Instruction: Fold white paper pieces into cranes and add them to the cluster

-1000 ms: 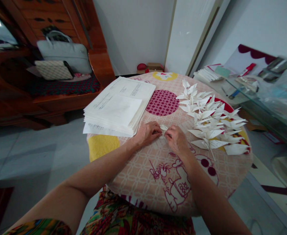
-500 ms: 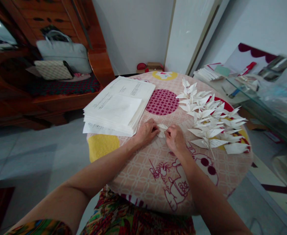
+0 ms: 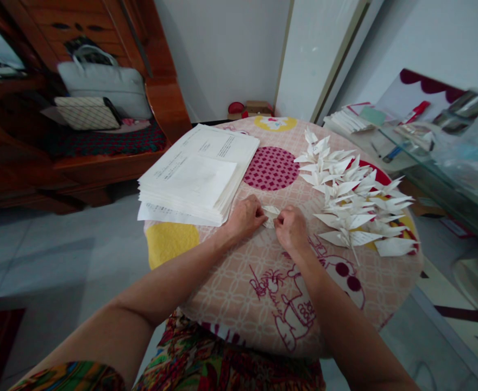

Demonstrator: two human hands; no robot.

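My left hand [image 3: 245, 216] and my right hand [image 3: 290, 229] meet at the middle of a round table [image 3: 231, 288] covered with a patterned cloth. Both pinch a small folded white paper piece [image 3: 270, 212] that lies between their fingertips, low over the cloth. Most of the piece is hidden by my fingers. Several finished white paper cranes [image 3: 353, 198] lie spread out to the right of my right hand. A thick stack of white printed sheets [image 3: 198, 176] sits to the left, just beyond my left hand.
A dark wooden bench [image 3: 80, 157] with a grey bag [image 3: 104, 87] and a quilted pouch [image 3: 86, 113] stands at the far left. A glass-topped table [image 3: 446, 163] with papers and pens is on the right. Grey tiled floor [image 3: 51, 255] lies to the left.
My hands have shifted slightly up the table and closer together on the paper piece. The view has tilted a little. The cranes and the stack lie as before.
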